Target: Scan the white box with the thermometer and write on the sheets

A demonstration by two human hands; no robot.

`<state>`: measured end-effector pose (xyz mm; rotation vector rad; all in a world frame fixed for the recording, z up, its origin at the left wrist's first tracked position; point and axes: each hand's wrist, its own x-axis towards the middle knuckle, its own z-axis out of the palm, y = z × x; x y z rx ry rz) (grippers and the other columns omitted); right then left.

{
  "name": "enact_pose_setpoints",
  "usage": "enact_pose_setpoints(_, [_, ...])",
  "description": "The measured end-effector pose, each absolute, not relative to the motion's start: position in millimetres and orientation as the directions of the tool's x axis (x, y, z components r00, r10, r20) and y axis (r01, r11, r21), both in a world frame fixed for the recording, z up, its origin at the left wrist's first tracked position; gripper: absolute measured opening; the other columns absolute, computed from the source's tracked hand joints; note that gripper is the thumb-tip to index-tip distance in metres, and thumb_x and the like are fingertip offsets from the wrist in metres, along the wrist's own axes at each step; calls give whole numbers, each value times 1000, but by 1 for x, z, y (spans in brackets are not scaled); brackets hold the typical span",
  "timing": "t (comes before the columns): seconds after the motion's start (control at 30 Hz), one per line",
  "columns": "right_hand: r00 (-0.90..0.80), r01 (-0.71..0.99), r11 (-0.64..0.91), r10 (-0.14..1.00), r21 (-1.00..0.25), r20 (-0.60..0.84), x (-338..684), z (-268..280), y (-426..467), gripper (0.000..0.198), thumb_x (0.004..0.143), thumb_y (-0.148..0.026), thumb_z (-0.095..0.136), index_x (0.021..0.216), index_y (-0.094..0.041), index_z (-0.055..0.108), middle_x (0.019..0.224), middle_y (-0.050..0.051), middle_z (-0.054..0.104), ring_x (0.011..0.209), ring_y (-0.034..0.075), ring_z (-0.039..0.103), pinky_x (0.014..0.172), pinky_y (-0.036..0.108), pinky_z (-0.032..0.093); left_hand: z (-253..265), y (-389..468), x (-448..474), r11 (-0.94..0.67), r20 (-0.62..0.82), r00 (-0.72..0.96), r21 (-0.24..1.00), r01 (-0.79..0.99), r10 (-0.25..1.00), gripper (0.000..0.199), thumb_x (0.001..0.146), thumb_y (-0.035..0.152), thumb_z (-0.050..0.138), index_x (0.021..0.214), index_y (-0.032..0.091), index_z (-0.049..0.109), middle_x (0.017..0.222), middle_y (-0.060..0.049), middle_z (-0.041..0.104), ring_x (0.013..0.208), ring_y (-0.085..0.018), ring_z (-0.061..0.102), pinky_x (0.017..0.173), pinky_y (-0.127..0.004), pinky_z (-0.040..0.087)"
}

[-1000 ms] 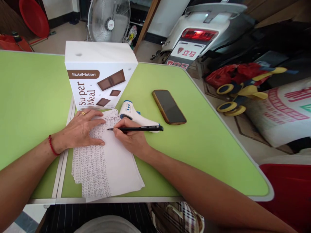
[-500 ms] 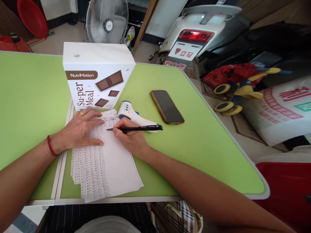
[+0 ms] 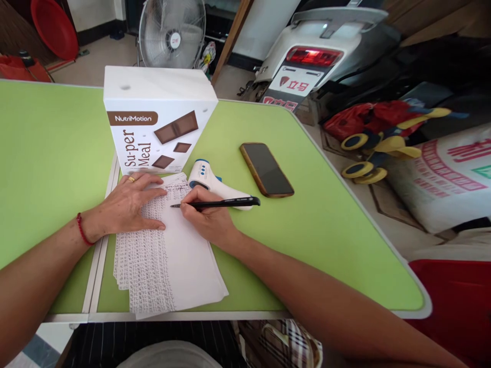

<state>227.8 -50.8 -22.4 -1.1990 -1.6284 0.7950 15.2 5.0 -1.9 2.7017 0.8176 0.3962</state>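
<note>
My right hand grips a black pen, its tip at the upper part of the top sheet. Flat on the left side of the paper sheets lies my left hand, fingers spread. Columns of small handwriting cover the left part of the sheets; the right part is blank. Just behind my left hand stands a white box printed "NutriMotion Su-per Meal". A white and blue infrared thermometer lies beyond my right hand, partly hidden by the hand and pen.
A phone lies on the green folding table, right of the thermometer. Past the table are a standing fan, a white scooter, a yellow and blue wheeled toy, a large printed sack and a red chair.
The whole view has shifted slightly, so things sit a little farther right. Both hands keep nearly the same place on the paper, and the pen is still held.
</note>
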Motion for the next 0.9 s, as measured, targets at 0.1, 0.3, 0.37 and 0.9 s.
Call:
enact_pose_setpoints(0.1, [-78, 343, 322, 946, -883, 315, 228, -23, -51, 12, 74, -17, 51, 64, -22, 47, 60, -4, 45, 55, 11, 38, 52, 26, 32, -2, 5, 15, -799, 179, 802, 352, 488, 570, 61, 75, 61, 74, 122, 23, 62, 135, -14, 55, 126, -38, 48, 98, -56, 41])
enact_pose_setpoints(0.3, [-69, 351, 308, 950, -884, 304, 228, -22, -51, 12, 75, -18, 52, 65, -22, 46, 59, -5, 44, 54, 11, 36, 52, 26, 32, -3, 5, 15, -807, 183, 808, 338, 483, 560, 61, 76, 60, 73, 121, 22, 62, 134, -15, 56, 126, -39, 48, 96, -56, 41])
enact_pose_setpoints(0.37, [-85, 344, 309, 951, -887, 298, 228, -21, -50, 12, 74, -17, 51, 64, -22, 47, 58, -5, 43, 53, 10, 35, 51, 25, 31, -2, 6, 15, -807, 181, 808, 337, 484, 560, 61, 76, 61, 72, 122, 22, 62, 134, -15, 56, 126, -39, 48, 96, -56, 41])
enact_pose_setpoints(0.9, [-297, 546, 653, 737, -525, 608, 237, -32, -50, 21, 89, -12, 49, 102, -23, 62, 90, 6, 65, 84, 19, 63, 74, 33, 51, -1, 5, 14, -807, 184, 807, 336, 485, 561, 63, 76, 61, 73, 124, 22, 61, 134, -16, 56, 126, -38, 49, 98, -58, 42])
